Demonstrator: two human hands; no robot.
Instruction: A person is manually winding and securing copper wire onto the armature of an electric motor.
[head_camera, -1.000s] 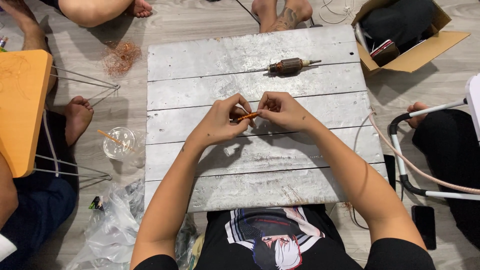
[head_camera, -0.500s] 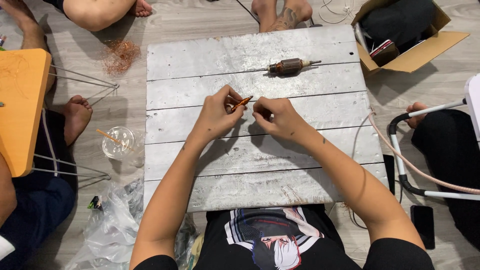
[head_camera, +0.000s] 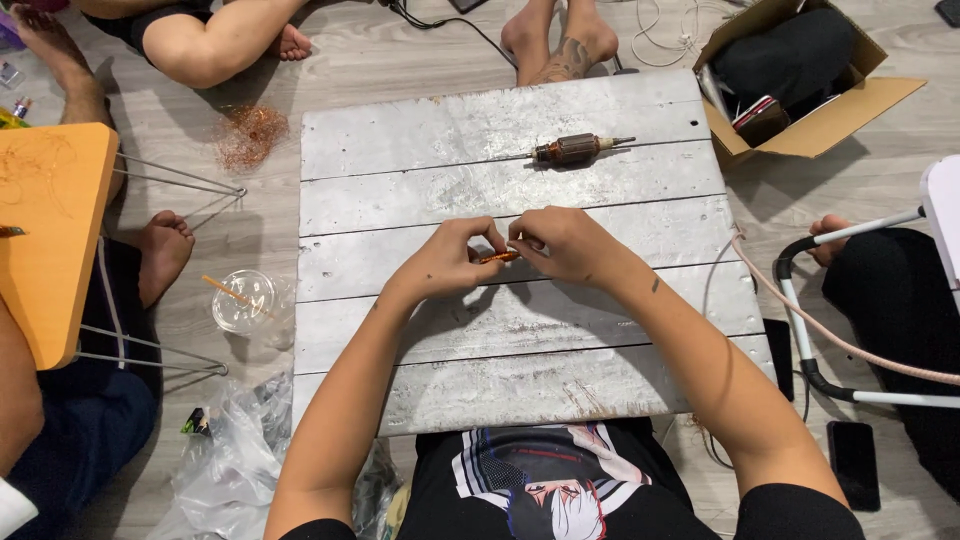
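Observation:
Over the middle of a low white-washed plank board (head_camera: 500, 340), my left hand (head_camera: 445, 262) and my right hand (head_camera: 560, 245) meet fingertip to fingertip. Between them they pinch a small bundle of copper wire (head_camera: 497, 258), orange-brown and a few centimetres long. Both hands hover just above the planks. At the far side of the board lies a motor armature (head_camera: 577, 149) with copper windings and a steel shaft, well beyond my hands.
Left of the board stand a clear plastic cup (head_camera: 243, 300), crumpled plastic bags (head_camera: 235, 460) and an orange low table (head_camera: 45, 230). A heap of copper wire scraps (head_camera: 248, 135) lies on the floor. A cardboard box (head_camera: 800, 75) sits at top right. Other people's legs and feet surround the board.
My hands drew slightly apart half a second ago, the left one keeping the wire. Now they have come together again and both grip the copper bundle.

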